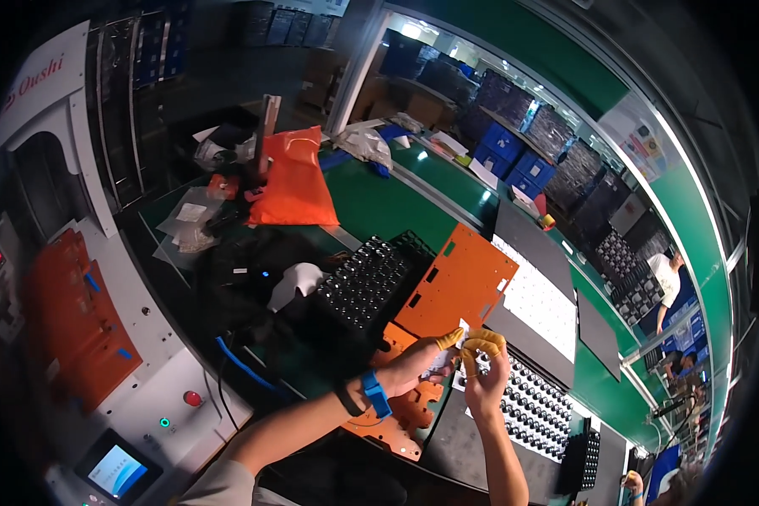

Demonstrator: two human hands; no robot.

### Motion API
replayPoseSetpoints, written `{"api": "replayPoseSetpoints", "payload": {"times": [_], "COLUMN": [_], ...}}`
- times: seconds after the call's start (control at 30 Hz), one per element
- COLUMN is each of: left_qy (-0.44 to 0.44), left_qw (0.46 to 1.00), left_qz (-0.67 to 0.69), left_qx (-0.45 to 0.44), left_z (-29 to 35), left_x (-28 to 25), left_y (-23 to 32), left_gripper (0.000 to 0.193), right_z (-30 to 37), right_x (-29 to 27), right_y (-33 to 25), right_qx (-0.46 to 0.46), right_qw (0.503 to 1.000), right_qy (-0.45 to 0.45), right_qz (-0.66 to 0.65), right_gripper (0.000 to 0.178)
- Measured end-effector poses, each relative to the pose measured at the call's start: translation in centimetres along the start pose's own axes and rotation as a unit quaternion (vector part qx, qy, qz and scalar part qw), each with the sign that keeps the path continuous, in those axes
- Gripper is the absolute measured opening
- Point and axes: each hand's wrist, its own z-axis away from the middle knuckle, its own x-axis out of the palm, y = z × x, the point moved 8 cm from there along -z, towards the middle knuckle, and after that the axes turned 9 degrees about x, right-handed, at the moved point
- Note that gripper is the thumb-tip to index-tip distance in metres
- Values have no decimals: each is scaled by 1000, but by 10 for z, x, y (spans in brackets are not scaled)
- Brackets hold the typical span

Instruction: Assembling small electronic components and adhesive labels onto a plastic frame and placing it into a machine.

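The small, thin whitish piece point(464, 325) was located between the fingertips of both hands, above the area where the flat orange rectangular panel with dark slots point(459, 280) met the orange plate with irregular cut-outs point(392, 432). The left hand point(415, 364), with a yellow-covered fingertip, was nearly closed and appeared to pinch the piece. The right hand point(486, 371) was close beside it, yellow-covered fingers curled toward the thumb; whether it also gripped the piece could not be determined.

Possible faults, by judgement: the piece could slip or twist if the pinch loosened, because little of it appeared to be held. It could bend if the two hands pulled unevenly. If dropped, it could lodge in a cut-out of the plate or among the round black parts in rows on the white sheet point(535, 411).

Orientation: the visible end pointed toward the far side of the bench, away from the wearer. The long axis appeared to run nearly away from the body, leaning slightly right; the near end was hidden by the fingers.
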Motion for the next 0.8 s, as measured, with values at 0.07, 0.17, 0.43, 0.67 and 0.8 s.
{"api": "replayPoseSetpoints", "payload": {"times": [0.07, 0.17, 0.43, 0.67, 0.8], "left_qy": [39, 52, 27, 58, 89], "left_qw": [999, 997, 992, 993, 989], "left_qz": [23, 52, 120, 86, 99], "left_qx": [9, 26, -31, -61, -63], "left_z": [20, 34, 32, 28, 28], "left_x": [-9, -16, -42, -57, -55], "left_y": [14, 16, -54, -71, -65], "left_gripper": [44, 44, 39, 36, 34], "right_z": [-2, 5, 90, 77, 84], "right_x": [10, 11, -3, -15, -15], "right_y": [-27, -76, -209, -232, -221], "right_qx": [11, 74, 79, -126, -73], "right_qw": [1000, 970, 825, 704, 723], "right_qy": [15, 48, -108, -228, -202], "right_qz": [2, -229, -550, -660, -656], "right_gripper": [22, 40, 29, 21, 22]}}
